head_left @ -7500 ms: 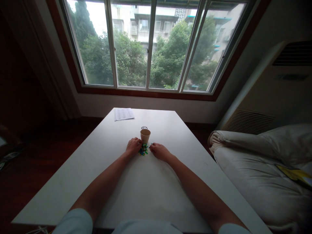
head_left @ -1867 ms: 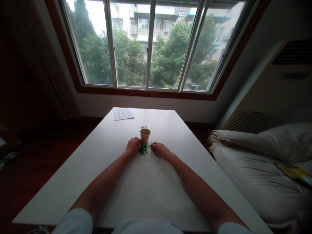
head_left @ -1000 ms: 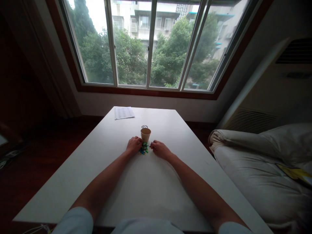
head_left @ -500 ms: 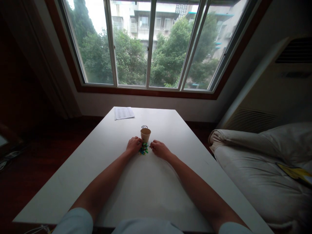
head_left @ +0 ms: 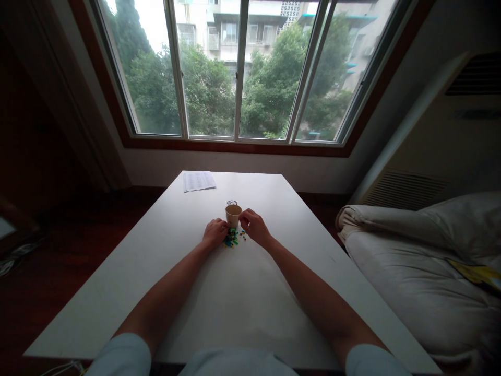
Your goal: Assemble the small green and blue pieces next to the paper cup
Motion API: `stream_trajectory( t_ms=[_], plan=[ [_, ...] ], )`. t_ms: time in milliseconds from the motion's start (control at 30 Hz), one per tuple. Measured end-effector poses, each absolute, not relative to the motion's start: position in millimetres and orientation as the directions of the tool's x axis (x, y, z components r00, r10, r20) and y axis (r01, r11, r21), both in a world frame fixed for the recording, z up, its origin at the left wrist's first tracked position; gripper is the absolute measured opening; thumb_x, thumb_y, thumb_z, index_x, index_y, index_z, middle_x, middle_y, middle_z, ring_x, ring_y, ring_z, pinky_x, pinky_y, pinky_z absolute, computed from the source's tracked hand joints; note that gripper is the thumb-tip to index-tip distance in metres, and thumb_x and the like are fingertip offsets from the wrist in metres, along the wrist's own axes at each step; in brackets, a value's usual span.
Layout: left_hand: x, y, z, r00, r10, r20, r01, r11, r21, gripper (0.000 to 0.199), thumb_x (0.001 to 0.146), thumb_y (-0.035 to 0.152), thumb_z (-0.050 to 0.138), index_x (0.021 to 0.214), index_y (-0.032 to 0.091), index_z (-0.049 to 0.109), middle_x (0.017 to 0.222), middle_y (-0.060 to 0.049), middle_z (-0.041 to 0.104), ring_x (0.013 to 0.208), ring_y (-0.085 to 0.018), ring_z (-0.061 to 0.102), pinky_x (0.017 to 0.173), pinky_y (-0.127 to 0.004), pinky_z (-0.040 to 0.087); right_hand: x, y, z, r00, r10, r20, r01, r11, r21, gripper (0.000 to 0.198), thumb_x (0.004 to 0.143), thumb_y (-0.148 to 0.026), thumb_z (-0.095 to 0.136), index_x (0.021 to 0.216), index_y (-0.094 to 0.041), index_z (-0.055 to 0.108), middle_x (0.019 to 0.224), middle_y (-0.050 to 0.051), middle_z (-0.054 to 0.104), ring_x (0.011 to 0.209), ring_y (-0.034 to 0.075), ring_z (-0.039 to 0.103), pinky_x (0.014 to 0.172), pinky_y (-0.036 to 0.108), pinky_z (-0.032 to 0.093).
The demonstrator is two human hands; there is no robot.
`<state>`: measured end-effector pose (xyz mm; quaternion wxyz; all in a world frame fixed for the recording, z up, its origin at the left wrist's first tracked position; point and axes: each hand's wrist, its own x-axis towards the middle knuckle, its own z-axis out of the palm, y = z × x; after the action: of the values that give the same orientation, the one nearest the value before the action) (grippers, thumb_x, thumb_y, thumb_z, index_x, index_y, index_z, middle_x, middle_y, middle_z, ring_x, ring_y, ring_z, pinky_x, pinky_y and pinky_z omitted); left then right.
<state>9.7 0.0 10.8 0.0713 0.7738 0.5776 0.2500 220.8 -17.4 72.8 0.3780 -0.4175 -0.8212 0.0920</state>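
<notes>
Coloured pieces [head_left: 230, 237] lay on the worktop [head_left: 235, 297] just before the upright cup [head_left: 231, 220], presumably for short reach; left hand [head_left: 215, 233] beside them, right hand [head_left: 254, 225] at cup's side, both grips indeterminable.

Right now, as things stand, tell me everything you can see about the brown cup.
The brown cup looks like plain paper, round and tapering toward its base, with no lid or handle in sight. It stands upright on the white table, mouth open; its contents are hard to tell. A pile of small colourful pieces lies just in front, and a dark looped item behind. The right hand has its fingertips at the cup's right side; whether they touch is unclear.
</notes>
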Motion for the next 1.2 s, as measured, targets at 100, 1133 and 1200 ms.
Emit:
stream_trajectory(
  t_ms=[100,1133,1200],
  plan=[
    [9.4,0.7,10.4,0.199,0.933,0.299,0.866,-0.310,0.392,0.024,0.090,0.027,0.057,0.103,0.026,0.076,0.110,-0.005,0.070,0.103,-0.021,0.061,0.093,-0.032,0.044,217.1,-6.6,79.0,-0.318,0.718,0.619,0.563,0.669,-0.485,0.015,0.092,-0.014,0.050,0.088,-0.019,0.063,0.091,0.003,0.060,0.072,0.013,0.052,0.070,0.024,0.043],
    [9.4,1.4,9.8,0.211,0.929,0.303,0.858,-0.325,0.398,0.023,0.088,0.026,0.058,0.103,0.025,0.076,0.110,-0.006,0.070,0.103,-0.021,0.060,0.092,-0.031,0.044,227.3,3.6,27.6,-0.238,0.944,0.226,0.917,0.295,-0.267,0.025,0.098,-0.030,0.055,0.117,-0.023,0.068,0.114,0.008,0.064,0.107,0.020,0.057,0.086,0.027,0.042],
    [9.9,1.6,9.5,0.210,0.930,0.300,0.858,-0.323,0.400,0.023,0.088,0.026,0.058,0.103,0.024,0.076,0.111,-0.006,0.070,0.104,-0.021,0.060,0.093,-0.032,0.044,220.0,-1.6,24.0,-0.268,0.931,0.250,0.920,0.324,-0.222,0.027,0.098,-0.033,0.054,0.119,-0.023,0.067,0.115,0.009,0.064,0.111,0.022,0.055,0.087,0.028,0.042]
  ],
)
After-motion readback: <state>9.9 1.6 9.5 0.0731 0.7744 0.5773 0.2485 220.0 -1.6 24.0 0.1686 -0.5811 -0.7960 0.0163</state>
